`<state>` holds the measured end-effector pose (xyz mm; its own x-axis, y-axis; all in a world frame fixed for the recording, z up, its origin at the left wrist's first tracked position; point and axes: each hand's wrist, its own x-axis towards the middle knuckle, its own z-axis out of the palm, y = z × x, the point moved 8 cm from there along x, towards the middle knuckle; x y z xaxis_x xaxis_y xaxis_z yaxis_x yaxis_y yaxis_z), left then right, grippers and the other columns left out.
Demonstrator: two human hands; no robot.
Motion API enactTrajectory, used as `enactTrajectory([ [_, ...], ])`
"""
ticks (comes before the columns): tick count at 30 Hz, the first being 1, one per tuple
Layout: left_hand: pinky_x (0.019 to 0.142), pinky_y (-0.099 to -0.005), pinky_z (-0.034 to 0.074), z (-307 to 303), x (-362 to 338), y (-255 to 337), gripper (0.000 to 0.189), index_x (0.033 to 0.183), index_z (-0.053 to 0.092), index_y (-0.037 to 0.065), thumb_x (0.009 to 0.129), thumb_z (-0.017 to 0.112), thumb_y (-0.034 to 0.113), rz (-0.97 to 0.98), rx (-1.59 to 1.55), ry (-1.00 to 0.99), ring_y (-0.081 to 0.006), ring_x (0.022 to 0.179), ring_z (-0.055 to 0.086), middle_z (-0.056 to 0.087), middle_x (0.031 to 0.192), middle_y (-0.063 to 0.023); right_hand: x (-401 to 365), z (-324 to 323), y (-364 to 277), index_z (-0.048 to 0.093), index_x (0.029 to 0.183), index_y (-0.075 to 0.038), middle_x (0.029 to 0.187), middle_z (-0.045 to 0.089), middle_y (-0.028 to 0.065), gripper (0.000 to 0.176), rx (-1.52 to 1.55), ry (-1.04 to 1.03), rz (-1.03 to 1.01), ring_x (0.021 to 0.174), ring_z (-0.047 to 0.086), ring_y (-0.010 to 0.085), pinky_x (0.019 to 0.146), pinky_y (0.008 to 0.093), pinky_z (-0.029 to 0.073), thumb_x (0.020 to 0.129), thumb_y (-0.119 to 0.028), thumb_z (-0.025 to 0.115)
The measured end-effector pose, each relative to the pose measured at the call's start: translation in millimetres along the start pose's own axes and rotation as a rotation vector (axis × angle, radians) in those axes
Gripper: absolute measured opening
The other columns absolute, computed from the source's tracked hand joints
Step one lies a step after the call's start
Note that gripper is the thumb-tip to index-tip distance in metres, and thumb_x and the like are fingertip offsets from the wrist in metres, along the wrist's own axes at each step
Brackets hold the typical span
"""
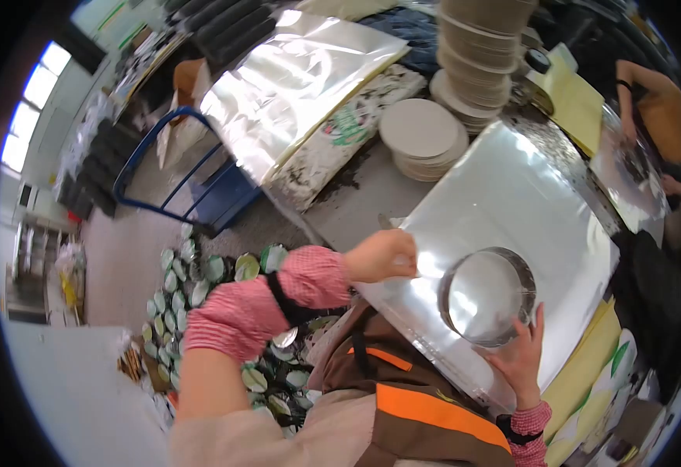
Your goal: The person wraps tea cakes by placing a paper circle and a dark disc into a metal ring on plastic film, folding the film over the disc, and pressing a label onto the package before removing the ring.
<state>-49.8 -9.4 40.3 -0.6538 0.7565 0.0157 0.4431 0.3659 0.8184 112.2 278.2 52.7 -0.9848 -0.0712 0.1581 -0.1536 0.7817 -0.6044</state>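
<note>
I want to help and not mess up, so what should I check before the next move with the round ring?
1. Ring lying on the shiny sheet: ok.
2. Right hand at the ring: ok, fingers spread by its rim.
3. Left hand gripping the sheet: cannot tell; it's curled up near the edge.
4. Other person's hands away from the ring: ok.
5. Floor beside the table free for feet: not ok, lots of round-topped things are there.
</note>
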Motion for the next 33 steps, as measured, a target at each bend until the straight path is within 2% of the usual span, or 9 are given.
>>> enactTrajectory([
  [4,0.084,-0.0388,0.047,8,-2,0,0.014,0.078,0.072,0.017,0.071,0.083,0.021,0.300,0.349,-0.467,-0.0244,0.094,0.059,0.063,0.089,-0.0039,4,10,-7,0.064,0.098,-0.010,0.155,0.024,0.0324,0.052,0.065,0.086,-0.011,0.134,0.043,0.0477,0.106,0.0503,0.043,0.059,-0.028,0.094],
  [9,0.080,-0.0393,0.048,13,6,-5,0.017,0.075,0.070,0.015,0.072,0.082,0.027,0.261,0.185,-0.529,-0.0259,0.089,0.057,0.062,0.083,-0.0017,-6,5,-7,0.061,0.089,-0.009,0.151,0.029,0.0351,0.046,0.059,0.209,0.048,0.127,0.050,0.0488,0.097,0.0474,0.050,0.063,-0.031,0.092],
  [12,0.076,-0.0390,0.049,3,13,30,0.020,0.076,0.070,0.013,0.071,0.082,0.028,0.320,0.296,-0.502,-0.0273,0.085,0.058,0.063,0.083,-0.0030,-2,8,-7,0.060,0.088,-0.008,0.151,0.029,0.0357,0.045,0.079,0.255,0.056,0.121,0.055,0.0483,0.092,0.0454,0.053,0.065,-0.032,0.091],
  [14,0.074,-0.0386,0.050,-43,26,78,0.020,0.075,0.069,0.011,0.071,0.082,0.025,0.399,0.417,-0.015,-0.0289,0.083,0.060,0.062,0.082,-0.0045,-2,9,-8,0.060,0.087,-0.008,0.151,0.029,0.0361,0.044,0.087,0.259,0.084,0.119,0.057,0.0479,0.089,0.0441,0.054,0.066,-0.032,0.090],
  [21,0.075,-0.0402,0.051,6,6,-1,0.023,0.087,0.068,0.008,0.073,0.081,0.020,0.233,0.184,-0.532,-0.0302,0.085,0.061,0.063,0.086,-0.0073,-11,3,-5,0.060,0.086,-0.009,0.150,0.029,0.0371,0.039,0.191,0.217,0.123,0.126,0.052,0.0480,0.097,0.0441,0.050,0.069,-0.031,0.088],
  [27,0.074,-0.0406,0.051,-15,31,2,0.010,0.092,0.068,0.004,0.084,0.066,0.010,0.321,0.247,-0.168,-0.0335,0.084,0.060,0.064,0.086,-0.0122,-7,43,-111,0.063,0.098,-0.006,0.153,0.032,0.0266,0.043,0.091,-0.039,-0.402,0.136,0.041,0.0458,0.111,0.0471,0.039,0.070,-0.029,0.086],
  [28,0.073,-0.0390,0.051,-36,47,19,0.013,0.095,0.067,0.003,0.084,0.061,0.005,0.028,0.029,-0.096,-0.0346,0.081,0.060,0.064,0.087,-0.0120,-2,53,-126,0.063,0.099,-0.004,0.154,0.032,0.0255,0.044,0.003,-0.152,-0.505,0.134,0.043,0.0464,0.111,0.0478,0.038,0.070,-0.030,0.086],
  [31,0.070,-0.0393,0.052,-27,30,68,0.010,0.093,0.066,0.004,0.084,0.064,0.009,0.217,0.230,-0.240,-0.0339,0.076,0.061,0.064,0.087,-0.0113,27,46,-46,0.059,0.089,-0.003,0.154,0.030,0.0268,0.044,0.752,-0.186,0.188,0.126,0.048,0.0473,0.108,0.0484,0.041,0.069,-0.031,0.086],
  [33,0.065,-0.0401,0.052,10,17,76,0.009,0.088,0.064,0.006,0.083,0.068,0.013,0.449,0.457,-0.236,-0.0324,0.072,0.062,0.063,0.083,-0.0104,17,5,6,0.059,0.099,-0.001,0.153,0.030,0.0267,0.051,0.094,0.291,0.176,0.119,0.051,0.0448,0.103,0.0459,0.045,0.068,-0.031,0.087],
])
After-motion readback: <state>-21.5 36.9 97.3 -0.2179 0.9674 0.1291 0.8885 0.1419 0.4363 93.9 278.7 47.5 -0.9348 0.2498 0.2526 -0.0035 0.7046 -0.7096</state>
